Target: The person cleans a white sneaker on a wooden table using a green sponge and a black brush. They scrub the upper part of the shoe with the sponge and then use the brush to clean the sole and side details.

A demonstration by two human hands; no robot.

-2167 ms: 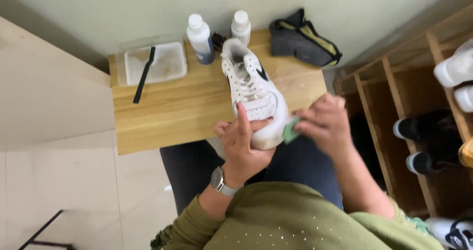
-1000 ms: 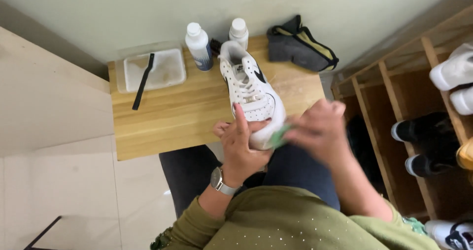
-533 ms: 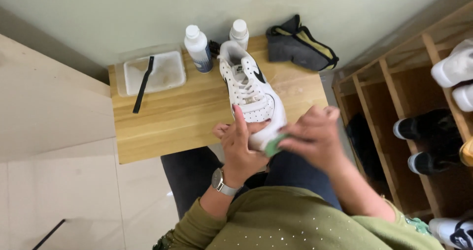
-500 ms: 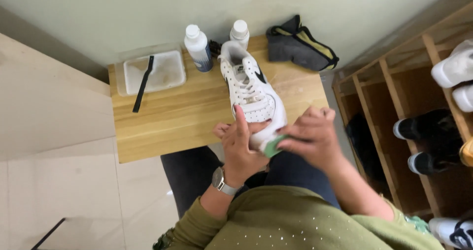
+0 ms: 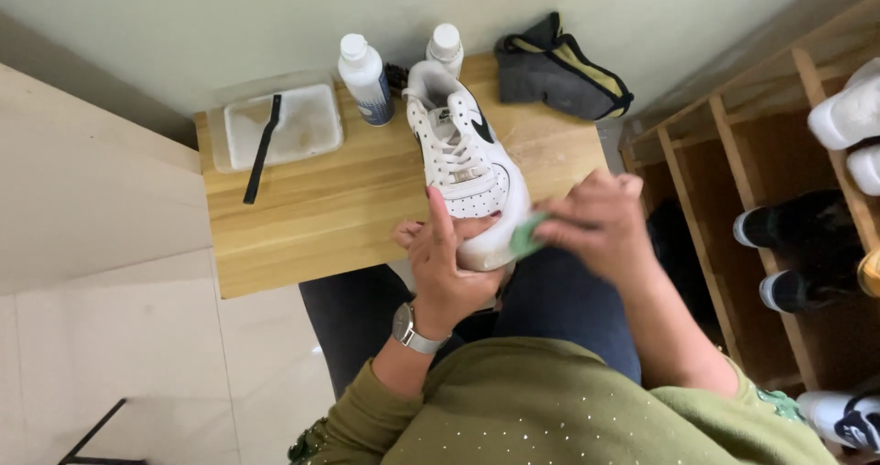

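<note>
A white sneaker (image 5: 463, 158) with a black side mark and white laces lies on a small wooden table (image 5: 321, 213), toe toward me, its toe past the table's near edge. My left hand (image 5: 446, 268) cups the toe from the left and below, index finger stretched up along the shoe's side. My right hand (image 5: 596, 222) presses a small green sponge (image 5: 526, 238) against the right side of the toe; most of the sponge is hidden by my fingers.
At the table's back stand two white bottles (image 5: 365, 78) and a clear plastic tray (image 5: 312, 126) with a black brush (image 5: 261, 149) across it. A dark grey cloth with yellow trim (image 5: 561, 71) lies at the back right. A wooden shoe rack (image 5: 724, 172) with shoes is on the right.
My right hand with the sponge has shifted slightly along the toe, in small rubbing moves. My left hand and the sneaker have stayed in place.
</note>
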